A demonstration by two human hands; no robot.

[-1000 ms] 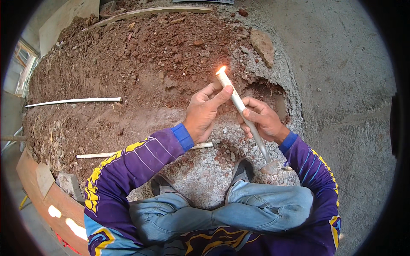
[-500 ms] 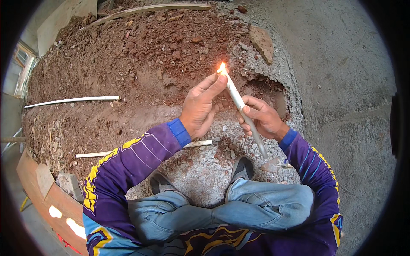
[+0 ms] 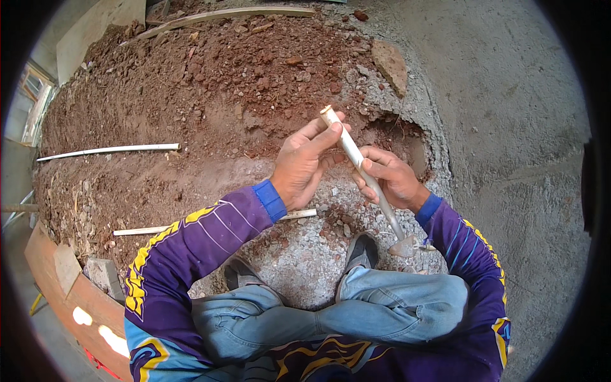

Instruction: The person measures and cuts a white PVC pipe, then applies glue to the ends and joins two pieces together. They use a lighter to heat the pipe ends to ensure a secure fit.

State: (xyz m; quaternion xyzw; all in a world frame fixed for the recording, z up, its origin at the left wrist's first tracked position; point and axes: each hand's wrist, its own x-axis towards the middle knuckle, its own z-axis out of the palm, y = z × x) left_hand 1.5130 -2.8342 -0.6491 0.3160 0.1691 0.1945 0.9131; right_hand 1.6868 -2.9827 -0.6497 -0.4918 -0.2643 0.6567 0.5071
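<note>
Pipe (image 3: 352, 149), whitish, is held aslant above the gravel (image 3: 296, 261). Left hand (image 3: 302, 160) pinches it near the upper end; right hand (image 3: 391, 179) grips mid-length. Judged light, stiff and smooth; best held mid-length, clear of the brownish rim, whose condition is too small to confirm.

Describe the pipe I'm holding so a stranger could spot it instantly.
From the broad reddish soil, look to the person's left hand and right hand. Both hold the pipe, which slants between them. Unlike the pale lengths lying there, it's held up, its far rim browned.
</note>
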